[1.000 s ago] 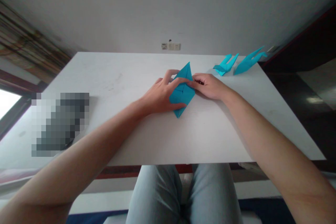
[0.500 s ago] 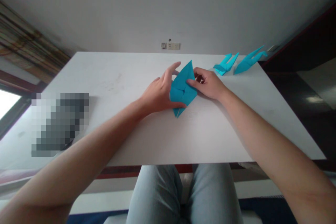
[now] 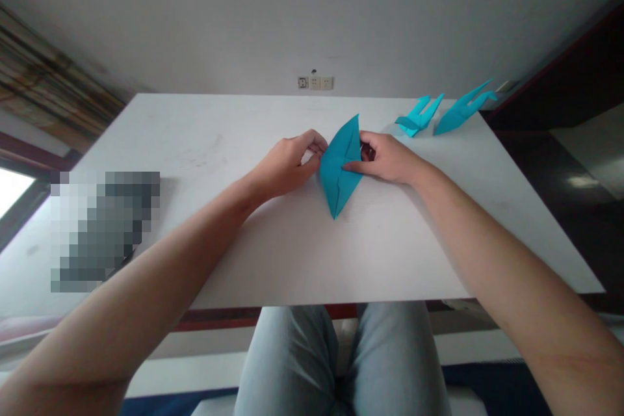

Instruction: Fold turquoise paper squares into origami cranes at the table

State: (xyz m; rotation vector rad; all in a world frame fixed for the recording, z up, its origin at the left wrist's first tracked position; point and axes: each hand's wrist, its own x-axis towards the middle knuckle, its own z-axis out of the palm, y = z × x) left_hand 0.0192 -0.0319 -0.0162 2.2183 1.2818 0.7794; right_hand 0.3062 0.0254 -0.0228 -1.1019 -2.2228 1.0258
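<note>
A folded sheet of blue origami paper [image 3: 336,166], pointed at top and bottom with a crease line down its middle, is held upright just over the table. My right hand [image 3: 385,157] pinches its right side, thumb on the near face and fingers behind. At the left edge of the paper, my left hand [image 3: 299,161] has its thumb and fingertips closed together against that edge. The fingers behind the paper are partly hidden.
Two blue paper cranes, a smaller one [image 3: 420,117] and a larger one [image 3: 463,110], stand at the table's back right. On the left lies a blurred-out dark object [image 3: 107,227]. The white table [image 3: 292,266] meets a wall with sockets [image 3: 315,83].
My left thumb has left the paper's lower front and my left hand now pinches its left edge. The paper has turned, showing a narrower face with a long crease.
</note>
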